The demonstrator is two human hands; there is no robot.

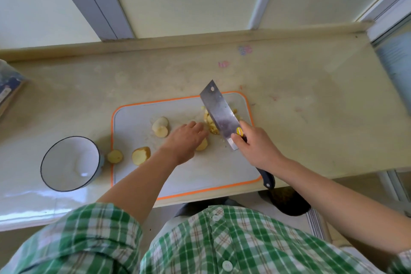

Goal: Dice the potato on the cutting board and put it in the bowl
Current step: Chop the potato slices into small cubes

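Observation:
A white cutting board [200,169] with an orange rim lies on the counter. My right hand [255,144] grips a cleaver [220,113] near the blade's heel, the blade tilted over a pile of cut potato [211,125] at the board's far right. My left hand [184,140] lies flat on the board beside that pile, fingers spread, partly covering one potato piece [203,145]. A sliced chunk [160,127] sits further left, a piece [140,155] nearer the left rim, and another piece [115,156] on the counter just off the board. A white bowl [71,162] with a dark rim stands empty at the left.
The beige counter [311,118] ends at a raised back edge below a window. A blue and white package [9,89] pokes in at the far left. The counter's front edge runs just below the board, with dark shoes visible on the floor beneath.

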